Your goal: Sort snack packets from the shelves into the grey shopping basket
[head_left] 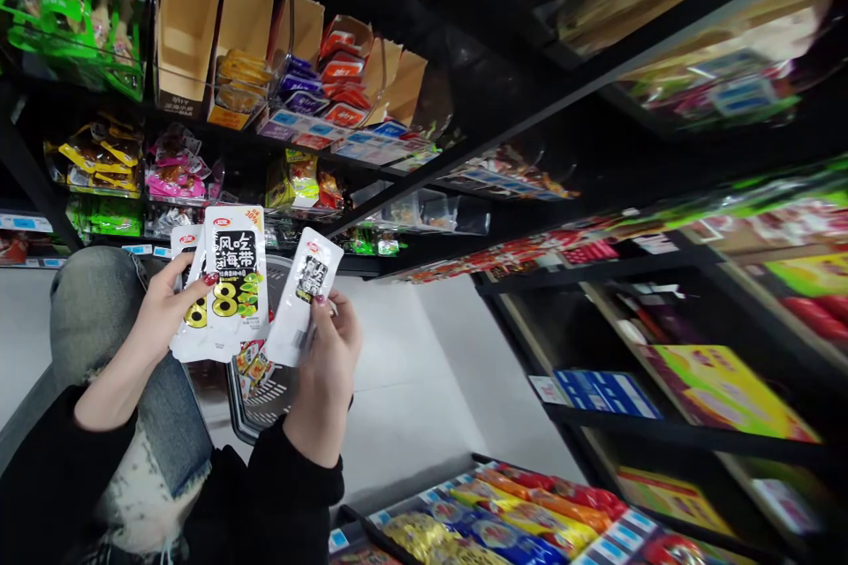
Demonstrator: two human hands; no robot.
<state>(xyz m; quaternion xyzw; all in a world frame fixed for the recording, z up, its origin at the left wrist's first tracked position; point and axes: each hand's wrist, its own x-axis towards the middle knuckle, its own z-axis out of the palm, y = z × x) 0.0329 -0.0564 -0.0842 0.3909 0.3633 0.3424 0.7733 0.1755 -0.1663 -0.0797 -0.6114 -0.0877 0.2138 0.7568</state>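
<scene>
My left hand (pixel 165 305) is closed on a fanned stack of white snack packets (pixel 237 256), its thumb pressed across their fronts. The front packet carries a red logo, black lettering and a large yellow-and-black number. Between the thumb and fingers of my right hand (pixel 333 335) is a smaller white snack packet (pixel 305 287), tilted to the right, with a similar logo and a dark label. Both hands are raised close together, the packets side by side. Below them a grey shopping basket (pixel 250 415) is partly hidden by the packets and my right arm; small colourful packs (pixel 255 368) show inside it.
Black shelves ahead bear cardboard boxes (pixel 189 9) of snacks, orange packs (pixel 345 75) and green bags (pixel 59 0). Another shelf unit with a yellow box (pixel 729 388) stands at right. A low display of bagged goods (pixel 510 512) sits at the bottom. Pale floor (pixel 397 353) lies between.
</scene>
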